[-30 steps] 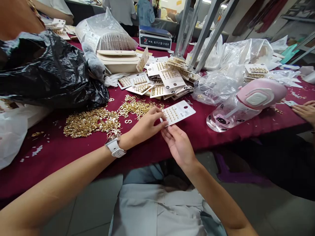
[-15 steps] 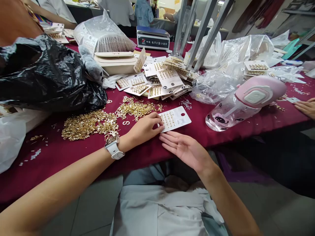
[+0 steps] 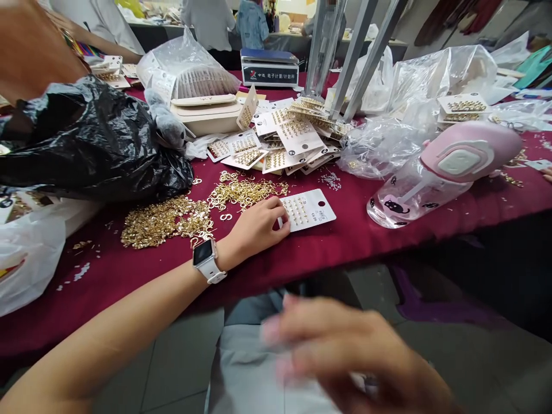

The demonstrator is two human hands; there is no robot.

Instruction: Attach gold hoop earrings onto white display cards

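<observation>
Steadying the white rectangular earring card (image 3: pixel 307 210) on the maroon-clothed table (image 3: pixel 328 253), the left hand (image 3: pixel 254 230) curls its fingertips (image 3: pixel 282 221) against the card's left edge, near the table's front edge. The blurred right hand (image 3: pixel 340 351) is well apart, below that edge, fingers spread and empty. Loose gold earring pieces (image 3: pixel 166 221) heap just left; maroon cloth stretches right toward a clear, pink-capped bottle (image 3: pixel 418 195).

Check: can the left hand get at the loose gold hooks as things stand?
Probably yes. The left hand sits at the edge of the white card, right beside the gold hooks, with nothing between them. It would likely have to leave the card.
</observation>
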